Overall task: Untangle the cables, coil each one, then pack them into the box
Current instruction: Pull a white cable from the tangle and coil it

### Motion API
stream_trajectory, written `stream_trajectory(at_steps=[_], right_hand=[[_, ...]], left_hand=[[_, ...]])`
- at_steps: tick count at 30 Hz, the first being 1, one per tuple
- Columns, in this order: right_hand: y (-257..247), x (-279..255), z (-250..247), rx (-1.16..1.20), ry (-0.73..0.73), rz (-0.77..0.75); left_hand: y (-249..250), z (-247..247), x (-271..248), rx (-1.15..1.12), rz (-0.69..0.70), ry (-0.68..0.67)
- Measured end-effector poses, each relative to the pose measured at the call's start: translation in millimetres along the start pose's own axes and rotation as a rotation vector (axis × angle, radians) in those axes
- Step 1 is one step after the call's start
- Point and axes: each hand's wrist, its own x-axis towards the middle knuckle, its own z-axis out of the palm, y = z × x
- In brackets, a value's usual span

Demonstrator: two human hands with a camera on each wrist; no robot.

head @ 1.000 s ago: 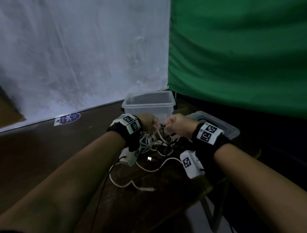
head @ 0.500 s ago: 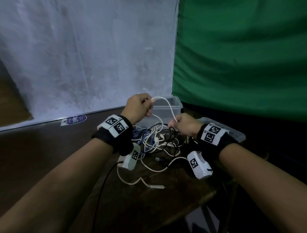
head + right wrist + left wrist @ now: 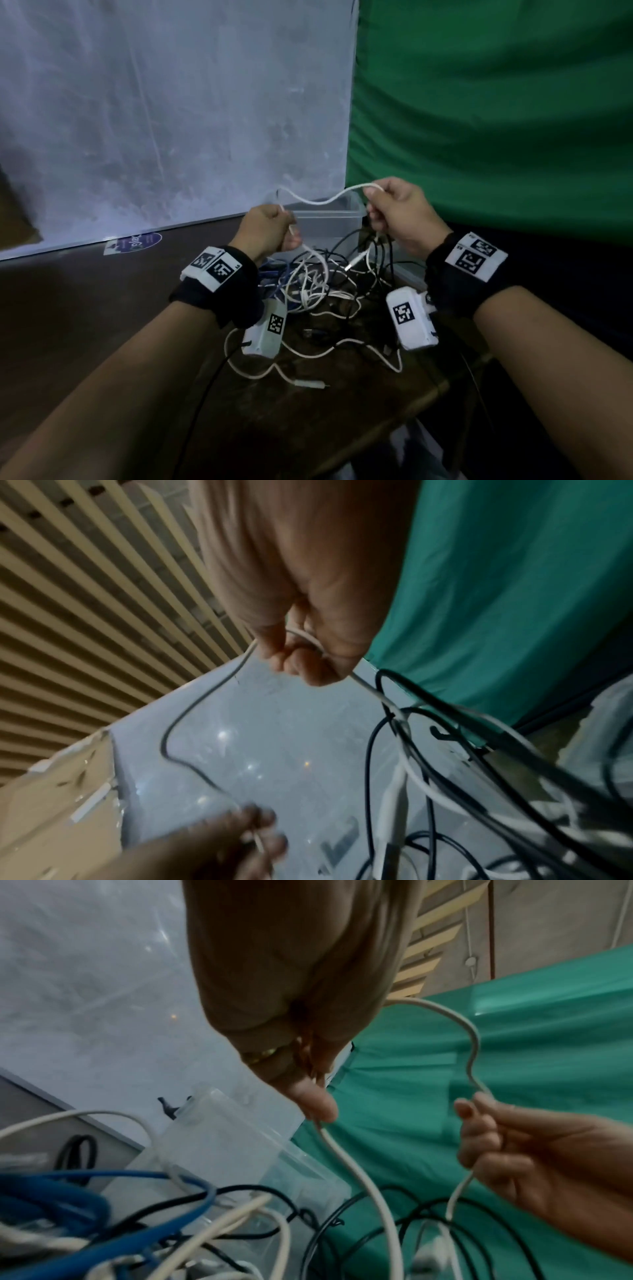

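Observation:
A tangle of white, black and blue cables (image 3: 318, 284) lies on the dark wooden table in front of a clear plastic box (image 3: 325, 219). My left hand (image 3: 270, 228) and my right hand (image 3: 394, 209) both pinch one white cable (image 3: 322, 200), which spans between them in a wavy line above the box. In the left wrist view the white cable (image 3: 472, 1047) loops from my left hand (image 3: 308, 1091) to my right hand (image 3: 486, 1137). The right wrist view has my right hand (image 3: 308, 658) curled on the cable (image 3: 192, 712), which hangs down into the tangle.
A clear lid (image 3: 407, 274) lies right of the box, partly behind the cables. A white plug end (image 3: 308, 383) trails near the table's front edge (image 3: 394, 418). A white sheet (image 3: 171, 102) and green cloth (image 3: 496, 102) hang behind. A purple sticker (image 3: 133, 243) lies at left.
Both hands rose from the tangle with the white cable. My right hand then moved up and to the right, drawing a longer span of cable out between the hands.

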Motion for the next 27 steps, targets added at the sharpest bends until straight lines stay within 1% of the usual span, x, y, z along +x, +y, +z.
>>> stream_trajectory(at_steps=[3, 5, 6, 8, 9, 10, 11, 13, 15, 16, 17, 19, 22, 24, 27], right_hand=[[-7.2, 1.2, -8.7, 0.047, -0.101, 0.002], [-8.6, 0.2, -11.9, 0.031, -0.126, 0.025], [-9.3, -0.5, -11.9, 0.008, -0.124, 0.022], [-11.1, -3.2, -10.9, -0.087, -0.104, -0.012], [-11.6, -4.9, -10.0, -0.137, -0.089, -0.029], [-11.5, -5.8, -8.7, -0.173, -0.080, -0.042], [-12.2, -6.5, -7.3, -0.194, -0.081, -0.052], [-9.4, -6.4, -5.2, -0.207, -0.102, -0.068], [-8.1, -5.3, -3.5, -0.200, -0.107, -0.082], [-7.4, -4.1, -3.2, -0.203, -0.106, -0.084], [-6.7, -3.4, -3.5, -0.215, -0.110, -0.080], [-2.3, -1.5, -7.2, -0.286, -0.138, -0.055], [12.9, 2.3, -18.5, -0.462, -0.158, 0.033], [26.1, 3.9, -26.0, -0.549, -0.170, 0.099], [39.8, 2.7, -28.9, -0.564, -0.190, 0.166]], left_hand=[[-6.7, -6.1, -4.8, 0.233, -0.038, -0.044], [1.7, -14.0, -9.2, 0.396, -0.032, -0.070], [7.6, -18.6, -10.1, 0.480, 0.008, -0.051], [23.5, -25.7, -12.3, 0.592, 0.160, 0.052], [32.4, -25.5, -16.7, 0.572, 0.236, 0.102], [40.7, -21.8, -23.0, 0.523, 0.296, 0.101], [47.0, -15.4, -29.2, 0.497, 0.339, 0.058], [51.7, 3.1, -44.3, 0.543, 0.370, -0.121], [48.7, 21.1, -52.1, 0.573, 0.338, -0.303], [44.3, 26.3, -50.1, 0.561, 0.311, -0.351], [39.7, 28.8, -46.4, 0.538, 0.291, -0.366], [30.9, 27.8, -37.7, 0.410, 0.261, -0.326], [25.4, 23.5, -26.7, 0.118, 0.228, -0.221], [23.8, 21.8, -21.3, 0.024, 0.244, -0.161], [20.3, 25.1, -18.9, -0.054, 0.269, -0.104]])
